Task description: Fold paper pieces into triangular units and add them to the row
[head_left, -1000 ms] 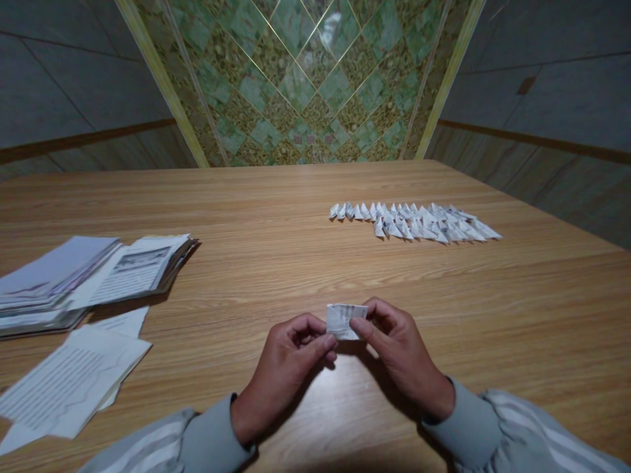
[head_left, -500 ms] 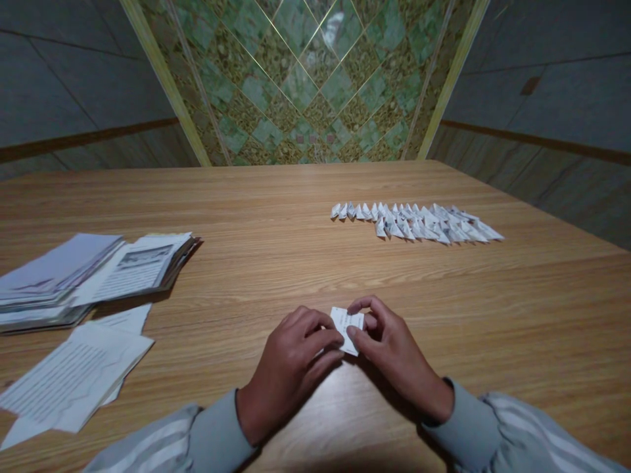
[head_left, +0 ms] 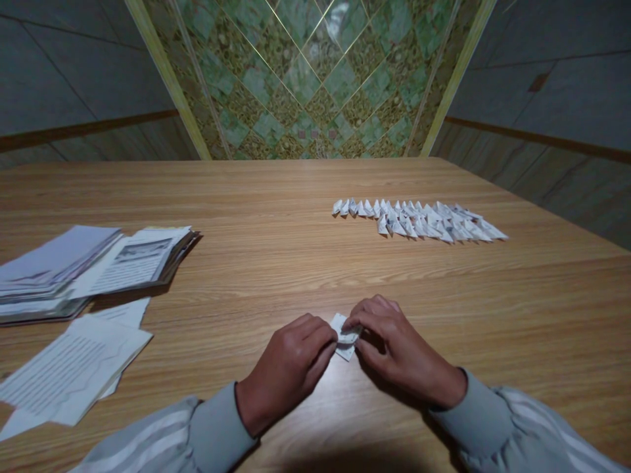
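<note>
A small piece of folded printed paper (head_left: 346, 337) lies between my hands, just above the near part of the wooden table (head_left: 276, 263). My left hand (head_left: 296, 358) pinches its left edge with the fingers closed together. On the other side, my right hand (head_left: 397, 348) grips the paper's right part between thumb and fingers. A flap of the paper is lifted and bent over across its middle. The fingertips hide parts of both side edges.
Two rows of small folded paper pieces (head_left: 419, 220) stand at the back right of the table. At the left are a stack of papers and booklets (head_left: 59, 263) and several loose printed sheets (head_left: 79, 368). A tiled wall (head_left: 315, 79) rises behind the table.
The paper lay flatter half a second ago; now a flap is folded up across it. My right hand has turned over it, and the left fingers have closed at its edge.
</note>
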{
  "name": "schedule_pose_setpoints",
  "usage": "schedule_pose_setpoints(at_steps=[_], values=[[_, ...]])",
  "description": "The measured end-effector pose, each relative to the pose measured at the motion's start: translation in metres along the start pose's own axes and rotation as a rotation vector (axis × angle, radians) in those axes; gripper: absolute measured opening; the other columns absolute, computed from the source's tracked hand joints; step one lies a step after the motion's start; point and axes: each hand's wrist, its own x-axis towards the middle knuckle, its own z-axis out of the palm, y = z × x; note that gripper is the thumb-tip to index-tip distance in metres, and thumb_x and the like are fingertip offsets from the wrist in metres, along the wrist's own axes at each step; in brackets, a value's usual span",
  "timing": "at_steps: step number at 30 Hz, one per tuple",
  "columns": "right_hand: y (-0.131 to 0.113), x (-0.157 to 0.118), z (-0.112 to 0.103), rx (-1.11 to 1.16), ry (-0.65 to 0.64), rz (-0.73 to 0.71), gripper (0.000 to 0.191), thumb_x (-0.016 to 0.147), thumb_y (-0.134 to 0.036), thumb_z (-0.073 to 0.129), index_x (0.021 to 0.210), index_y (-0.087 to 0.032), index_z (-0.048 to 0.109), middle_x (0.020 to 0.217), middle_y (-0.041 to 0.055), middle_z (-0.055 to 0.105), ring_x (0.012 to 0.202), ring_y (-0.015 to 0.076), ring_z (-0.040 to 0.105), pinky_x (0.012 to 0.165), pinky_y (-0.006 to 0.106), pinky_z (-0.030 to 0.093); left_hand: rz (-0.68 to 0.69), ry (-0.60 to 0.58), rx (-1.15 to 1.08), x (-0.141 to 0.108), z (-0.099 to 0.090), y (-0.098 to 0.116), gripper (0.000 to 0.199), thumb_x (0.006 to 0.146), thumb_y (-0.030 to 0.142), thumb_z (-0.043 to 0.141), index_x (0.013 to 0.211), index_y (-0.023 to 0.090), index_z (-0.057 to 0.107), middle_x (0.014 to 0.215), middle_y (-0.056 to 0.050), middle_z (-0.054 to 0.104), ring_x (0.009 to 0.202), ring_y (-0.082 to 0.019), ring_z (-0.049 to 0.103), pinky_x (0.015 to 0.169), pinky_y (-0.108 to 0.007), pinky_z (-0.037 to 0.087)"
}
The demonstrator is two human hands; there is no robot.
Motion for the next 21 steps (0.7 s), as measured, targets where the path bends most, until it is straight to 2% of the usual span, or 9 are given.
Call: schedule_pose_setpoints(at_steps=[4, 7, 11, 16, 21], values=[[0.006, 0.002, 0.006, -0.029, -0.023, 0.066, 0.009, 0.088, -0.015, 0.073, 0.085, -0.019, 0.066, 0.085, -0.0007, 0.066, 0.09, 0.0191, 0.056, 0.083, 0.035, 0.035, -0.098, 0.027, -0.034, 0.002, 0.001, 0.001, 0.011, 0.096, 0.015, 0.055, 0.087, 0.017, 0.06, 0.078, -0.004, 0.065, 0.073, -0.018, 0.059, 0.065, -0.028, 0.045], [0.011, 0.004, 0.008, -0.035, -0.035, 0.086, 0.011, 0.09, -0.02, 0.073, 0.081, -0.019, 0.066, 0.083, -0.0012, 0.067, 0.088, 0.018, 0.057, 0.083, 0.034, 0.034, -0.13, 0.024, -0.046, 0.002, 0.002, 0.0, 0.01, 0.096, 0.016, 0.056, 0.087, 0.017, 0.06, 0.08, -0.004, 0.065, 0.074, -0.019, 0.06, 0.066, -0.029, 0.045], [0.012, 0.003, 0.006, -0.056, -0.072, 0.045, 0.006, 0.089, -0.025, 0.074, 0.094, -0.024, 0.07, 0.088, -0.0015, 0.067, 0.092, 0.0187, 0.056, 0.084, 0.034, 0.033, -0.127, -0.014, -0.043, 0.002, 0.001, -0.001, 0.005, 0.095, 0.022, 0.062, 0.093, 0.018, 0.06, 0.084, -0.004, 0.067, 0.077, -0.02, 0.06, 0.067, -0.029, 0.047], [0.012, 0.002, 0.005, -0.107, -0.085, -0.018, 0.006, 0.091, -0.028, 0.073, 0.095, -0.025, 0.071, 0.089, 0.0001, 0.065, 0.093, 0.0193, 0.054, 0.083, 0.034, 0.033, -0.088, -0.063, 0.019, 0.001, 0.0, 0.0, 0.005, 0.095, 0.019, 0.06, 0.099, 0.017, 0.062, 0.089, -0.006, 0.067, 0.082, -0.021, 0.06, 0.07, -0.031, 0.048], [0.013, 0.003, 0.007, -0.134, -0.072, -0.009, 0.008, 0.096, -0.028, 0.066, 0.092, -0.025, 0.071, 0.087, -0.0002, 0.066, 0.091, 0.0191, 0.055, 0.085, 0.036, 0.032, -0.126, -0.066, 0.131, -0.001, -0.001, 0.0, 0.012, 0.096, 0.019, 0.055, 0.089, 0.017, 0.064, 0.09, -0.008, 0.064, 0.084, -0.023, 0.058, 0.073, -0.035, 0.049]])
